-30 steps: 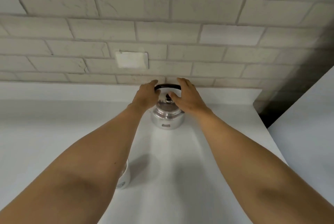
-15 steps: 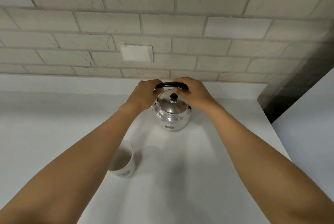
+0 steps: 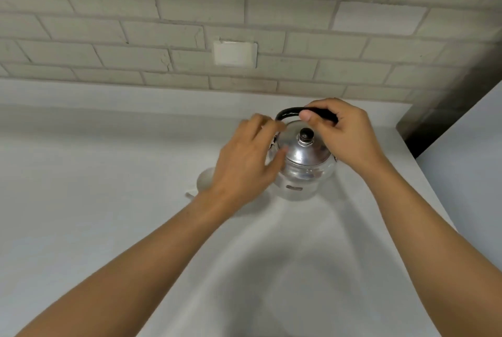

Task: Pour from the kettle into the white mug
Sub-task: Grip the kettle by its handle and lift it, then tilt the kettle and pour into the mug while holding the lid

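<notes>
— Looking at the polished steel kettle with the domed lid (image 3: 304, 162), where did it sit relative to the plain white ceramic mug (image 3: 204, 180)?

— The kettle stood upright on the pale grey worktop (image 3: 108, 173), and the mug stood just beside it on the person's left, mostly hidden behind the left hand (image 3: 244, 162). Only a part of its rim and a bit of what may be the handle showed.

— Which hand was nearer the mug?

— The left one, hovering in front of it, fingers loosely spread and closed on nothing, close against the kettle's left flank. Whether it touched the metal I could not tell.

— And the right?

— The right hand (image 3: 345, 132) was wrapped over the black arched handle (image 3: 288, 113), thumb forward, clamped on its right half. The arch ran left to right, above the dark lid knob (image 3: 306, 135).

— So the pour?

— Judging by that, the kettle would have to travel left. The spout was hidden, so its direction stayed unknown.
</notes>
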`<state>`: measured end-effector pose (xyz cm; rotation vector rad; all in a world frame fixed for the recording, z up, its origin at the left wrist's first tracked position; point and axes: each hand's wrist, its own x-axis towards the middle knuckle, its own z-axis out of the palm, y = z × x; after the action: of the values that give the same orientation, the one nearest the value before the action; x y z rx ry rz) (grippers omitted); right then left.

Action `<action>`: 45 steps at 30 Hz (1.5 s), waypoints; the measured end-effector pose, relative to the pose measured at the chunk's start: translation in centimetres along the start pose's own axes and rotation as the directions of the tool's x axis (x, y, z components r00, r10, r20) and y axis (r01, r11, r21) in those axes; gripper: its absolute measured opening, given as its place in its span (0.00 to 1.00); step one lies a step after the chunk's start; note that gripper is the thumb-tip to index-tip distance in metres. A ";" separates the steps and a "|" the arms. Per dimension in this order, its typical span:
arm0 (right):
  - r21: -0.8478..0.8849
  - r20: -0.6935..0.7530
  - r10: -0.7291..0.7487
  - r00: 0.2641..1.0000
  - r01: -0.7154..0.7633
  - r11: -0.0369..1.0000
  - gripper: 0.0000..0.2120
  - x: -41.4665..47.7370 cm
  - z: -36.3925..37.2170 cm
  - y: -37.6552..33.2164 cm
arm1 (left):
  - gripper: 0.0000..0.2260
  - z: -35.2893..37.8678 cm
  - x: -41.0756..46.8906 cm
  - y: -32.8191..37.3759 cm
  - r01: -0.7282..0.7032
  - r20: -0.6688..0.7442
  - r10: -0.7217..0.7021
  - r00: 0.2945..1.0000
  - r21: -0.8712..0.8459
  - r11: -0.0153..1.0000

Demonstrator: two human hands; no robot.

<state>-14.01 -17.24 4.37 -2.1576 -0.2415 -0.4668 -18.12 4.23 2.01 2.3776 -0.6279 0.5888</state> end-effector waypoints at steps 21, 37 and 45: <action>-0.215 0.182 -0.100 0.978 0.138 0.967 0.12 -2.6 0.3 -5.9 | 0.38 4.2 -5.7 2.4 0.319 0.338 -0.253 0.907 -0.157 0.935; -0.342 0.465 -0.159 0.871 0.342 0.875 0.18 -0.8 1.8 -10.1 | 0.34 3.2 -7.0 3.6 0.445 0.316 -0.349 0.882 -0.321 0.836; -0.383 0.512 -0.200 0.835 0.431 0.817 0.19 -0.1 2.6 -11.4 | 0.35 2.8 -7.0 3.7 0.489 0.290 -0.399 0.870 -0.400 0.775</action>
<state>-17.28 -8.42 11.34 -2.7257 -0.8510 -0.2122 -25.01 1.82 -2.15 2.0227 -0.2170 -0.0112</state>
